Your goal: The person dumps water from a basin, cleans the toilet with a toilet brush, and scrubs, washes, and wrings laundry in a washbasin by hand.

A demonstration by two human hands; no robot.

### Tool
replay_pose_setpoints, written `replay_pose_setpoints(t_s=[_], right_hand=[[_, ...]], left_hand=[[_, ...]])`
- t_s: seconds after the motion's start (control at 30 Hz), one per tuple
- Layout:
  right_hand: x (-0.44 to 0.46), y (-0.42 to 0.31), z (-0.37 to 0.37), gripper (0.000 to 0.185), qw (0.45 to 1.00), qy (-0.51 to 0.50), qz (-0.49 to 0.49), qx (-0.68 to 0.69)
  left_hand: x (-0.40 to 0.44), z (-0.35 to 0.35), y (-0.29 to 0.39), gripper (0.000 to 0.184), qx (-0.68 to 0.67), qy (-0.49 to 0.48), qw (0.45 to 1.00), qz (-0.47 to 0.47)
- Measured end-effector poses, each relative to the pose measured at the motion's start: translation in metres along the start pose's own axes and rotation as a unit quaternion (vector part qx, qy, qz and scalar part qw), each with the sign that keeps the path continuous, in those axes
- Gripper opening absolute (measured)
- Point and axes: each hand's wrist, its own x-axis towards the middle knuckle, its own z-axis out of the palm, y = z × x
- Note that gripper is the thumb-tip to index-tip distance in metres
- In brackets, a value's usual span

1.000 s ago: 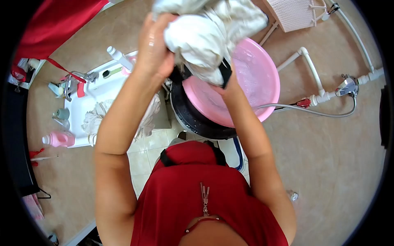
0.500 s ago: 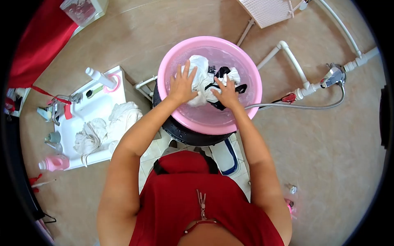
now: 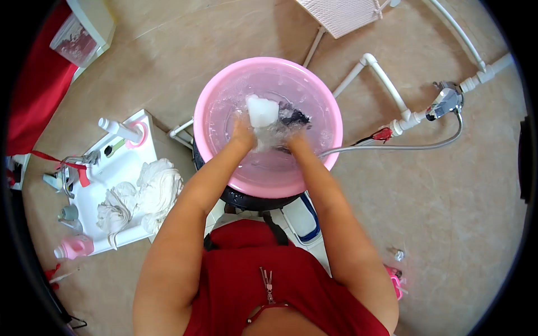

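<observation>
A pink basin of water stands in front of me on a black tub. White cloth bulges above the water near the basin's middle. Dark cloth lies just right of it, partly under the surface. My left hand is in the water at the white cloth's left side. My right hand is in the water below the dark cloth. Splashing and blur cover the fingers of both hands, so their grip is hidden.
At left is a white sink with wrung white cloths over its edge and a pink bottle at its corner. White pipes and a metal hose run along the right, the hose reaching the basin rim.
Both hands have gone from lying spread on top of the cloths to being down in the water. The cloths have sunk and bunched, and the water now splashes.
</observation>
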Motion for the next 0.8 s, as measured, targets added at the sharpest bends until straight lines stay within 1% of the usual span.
replay_pose_setpoints(t_s=[0.03, 0.07, 0.13, 0.17, 0.2, 0.23, 0.27, 0.3, 0.33, 0.37, 0.4, 0.43, 0.47, 0.5, 0.53, 0.57, 0.63, 0.67, 0.73, 0.77, 0.8], right_hand=[[-0.016, -0.005, -0.019, 0.051, 1.0, 0.01, 0.008, 0.008], [-0.024, -0.007, -0.03, 0.051, 0.999, 0.021, 0.02, 0.017], [-0.018, 0.001, -0.033, 0.044, 0.986, 0.033, 0.017, 0.165], [-0.007, 0.006, -0.024, 0.041, 0.982, 0.063, -0.055, 0.167], [0.0, 0.017, -0.017, 0.039, 0.973, 0.091, -0.127, 0.167], [-0.019, 0.03, -0.034, 0.037, 0.972, 0.089, -0.101, 0.192], [-0.053, 0.033, -0.072, 0.036, 0.969, 0.084, -0.079, 0.218], [-0.081, 0.034, -0.101, 0.036, 0.965, 0.079, -0.062, 0.244], [-0.097, 0.042, -0.109, 0.035, 0.946, 0.221, -0.032, 0.236], [-0.113, 0.052, -0.117, 0.034, 0.906, 0.358, -0.005, 0.224], [-0.139, 0.055, -0.142, 0.037, 0.888, 0.426, 0.09, 0.151], [-0.159, 0.067, -0.157, 0.04, 0.807, 0.581, 0.106, 0.003], [-0.174, 0.084, -0.165, 0.05, 0.775, 0.624, 0.099, 0.019], [-0.183, 0.1, -0.169, 0.063, 0.749, 0.647, 0.137, -0.029], [-0.197, 0.111, -0.176, 0.072, 0.744, 0.642, 0.171, -0.073], [-0.201, 0.127, -0.176, 0.075, 0.737, 0.64, 0.196, -0.092], [-0.207, 0.146, -0.176, 0.075, 0.757, 0.584, 0.269, -0.112], [-0.209, 0.153, -0.171, 0.075, 0.766, 0.567, 0.274, -0.128], [-0.209, 0.162, -0.162, 0.076, 0.781, 0.532, 0.283, -0.165], [-0.206, 0.165, -0.16, 0.076, 0.781, 0.54, 0.274, -0.153], [-0.205, 0.165, -0.158, 0.076, 0.782, 0.545, 0.267, -0.141]], left_hand=[[0.003, 0.006, 0.001, 0.07, -0.003, 0.007, 1.0, -0.007], [0.031, 0.045, 0.0, 0.074, -0.035, 0.049, 0.998, -0.023], [0.053, 0.072, -0.002, 0.083, -0.182, 0.152, 0.97, -0.058], [0.039, 0.058, -0.002, 0.088, -0.295, 0.202, 0.931, -0.079], [0.031, 0.042, -0.004, 0.094, -0.306, 0.14, 0.938, -0.084], [0.029, 0.035, -0.01, 0.1, -0.313, 0.075, 0.942, -0.092], [0.057, 0.074, -0.026, 0.098, -0.26, 0.064, 0.963, -0.016], [0.064, 0.081, -0.028, 0.095, -0.235, 0.064, 0.969, 0.033], [0.07, 0.089, -0.029, 0.092, -0.211, 0.067, 0.972, 0.083], [0.045, 0.045, -0.033, 0.088, -0.218, 0.08, 0.967, 0.106], [0.029, 0.015, -0.037, 0.083, -0.225, 0.092, 0.962, 0.125], [0.024, 0.007, -0.041, 0.071, -0.322, 0.12, 0.93, 0.13], [0.022, 0.003, -0.048, 0.061, -0.416, 0.15, 0.888, 0.127], [0.024, -0.001, -0.053, 0.056, -0.455, 0.107, 0.88, 0.081], [0.024, -0.003, -0.059, 0.052, -0.491, 0.064, 0.868, 0.034], [0.026, -0.001, -0.06, 0.049, -0.516, 0.119, 0.848, -0.018], [0.032, 0.009, -0.063, 0.043, -0.553, 0.228, 0.793, -0.114], [0.034, 0.012, -0.071, 0.056, -0.581, 0.174, 0.787, -0.115], [0.024, 0.007, -0.072, 0.062, -0.548, 0.207, 0.799, -0.139], [0.022, 0.003, -0.068, 0.065, -0.531, 0.223, 0.804, -0.15], [-0.008, -0.024, -0.061, 0.084, -0.521, 0.228, 0.813, -0.125]])
